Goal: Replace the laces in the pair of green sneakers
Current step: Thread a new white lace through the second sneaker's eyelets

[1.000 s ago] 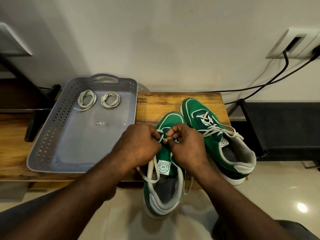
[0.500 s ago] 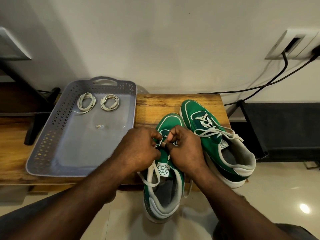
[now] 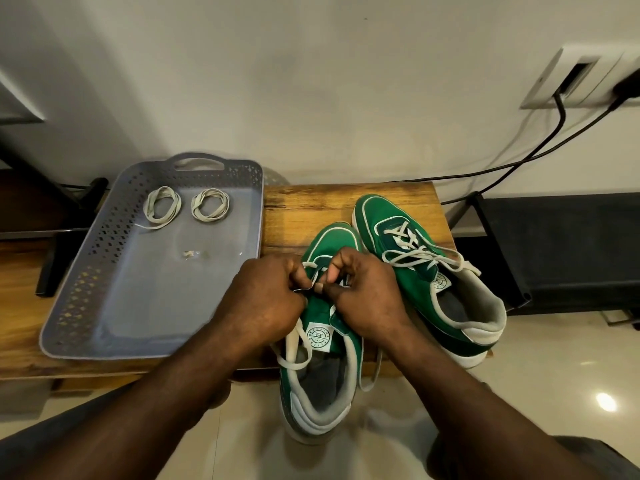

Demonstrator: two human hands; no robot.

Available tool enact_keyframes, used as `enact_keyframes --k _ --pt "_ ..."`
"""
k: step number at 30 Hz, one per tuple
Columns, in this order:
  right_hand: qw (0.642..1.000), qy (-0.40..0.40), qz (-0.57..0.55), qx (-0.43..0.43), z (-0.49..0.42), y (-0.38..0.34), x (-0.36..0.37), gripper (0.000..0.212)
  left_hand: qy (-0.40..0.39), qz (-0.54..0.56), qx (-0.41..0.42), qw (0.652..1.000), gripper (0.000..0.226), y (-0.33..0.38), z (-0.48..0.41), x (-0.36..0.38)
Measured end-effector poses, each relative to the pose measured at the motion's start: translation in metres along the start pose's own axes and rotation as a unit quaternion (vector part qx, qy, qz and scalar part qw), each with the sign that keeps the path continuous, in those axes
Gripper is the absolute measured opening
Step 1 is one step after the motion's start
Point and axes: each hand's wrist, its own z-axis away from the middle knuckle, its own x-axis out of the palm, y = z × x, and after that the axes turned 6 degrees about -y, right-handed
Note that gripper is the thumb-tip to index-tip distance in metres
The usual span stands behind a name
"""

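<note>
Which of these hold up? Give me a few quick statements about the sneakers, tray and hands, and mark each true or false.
1. The left hand and right hand pinch the lace of the nearer sneaker. True.
2. Two coiled laces lie in the grey tray. True.
3. The farther sneaker has no lace. False: a white lace is threaded through it.
4. The tray sits on the floor. False: it sits on the wooden bench.

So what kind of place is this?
Probably a room in a home: glossy floor, a wall socket plate with cables plugged in, and a low wooden bench holding a grey tray.
</note>
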Motion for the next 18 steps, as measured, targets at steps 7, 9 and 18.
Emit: enact_keyframes --k 7,9,18 --pt "1.0 0.03 0.007 0.007 -0.001 0.001 0.003 0.032 -0.002 0.027 0.003 1.0 0.03 -0.001 0.001 0.0" --pt "1.0 0.016 0.02 0.003 -0.001 0.001 0.002 0.031 0.004 0.044 -0.003 0.999 0.029 -0.002 0.002 0.0" --pt "0.996 -0.072 0.046 -0.028 0.0 -0.016 -0.019 0.029 -0.012 0.019 -0.006 1.0 0.044 0.003 0.005 0.0"
